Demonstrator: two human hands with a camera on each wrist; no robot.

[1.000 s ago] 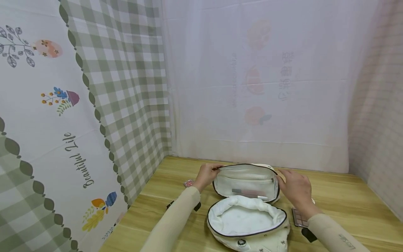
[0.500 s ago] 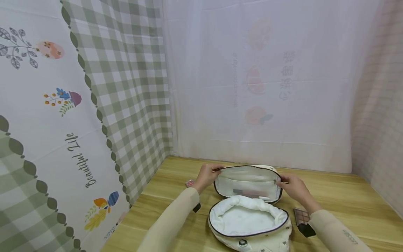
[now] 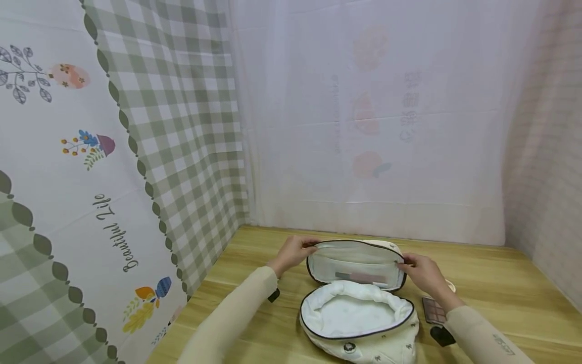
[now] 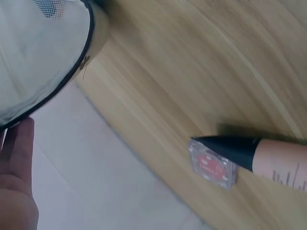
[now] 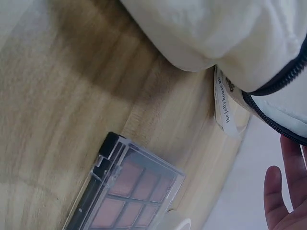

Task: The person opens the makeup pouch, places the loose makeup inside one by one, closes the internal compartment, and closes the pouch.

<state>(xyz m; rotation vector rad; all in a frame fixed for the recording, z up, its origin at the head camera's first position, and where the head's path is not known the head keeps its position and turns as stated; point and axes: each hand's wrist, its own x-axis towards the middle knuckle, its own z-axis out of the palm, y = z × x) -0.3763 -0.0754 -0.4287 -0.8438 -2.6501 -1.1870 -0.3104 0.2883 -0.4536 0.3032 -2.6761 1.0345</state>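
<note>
A cream cosmetic bag point(image 3: 364, 349) with dark zip edging stands unzipped on the table, its padded white inside showing. Its lid point(image 3: 354, 260) is tipped up at the back. A pocket in the lid holds a slim grey-and-pink item point(image 3: 359, 277). My left hand point(image 3: 293, 252) grips the lid's upper left edge between thumb and fingers. At the lid's right edge, by the end of the pocket's zip, the fingers of my right hand point(image 3: 423, 273) pinch the rim. The right wrist view shows finger and thumb point(image 5: 274, 194) beside the dark zip, other fingers cut off by the frame.
An eyeshadow palette point(image 5: 129, 191) lies right of the bag, with a white round thing point(image 5: 176, 221) beyond it. On the left lie a pale pink tube point(image 4: 280, 163) with a black pointed cap and a small clear case point(image 4: 211, 165). Curtains point(image 3: 364, 126) hang behind the table.
My right hand has moved from the lid's upper right corner slightly lower along its right edge. The left hand keeps its hold, its forearm shifting a little left.
</note>
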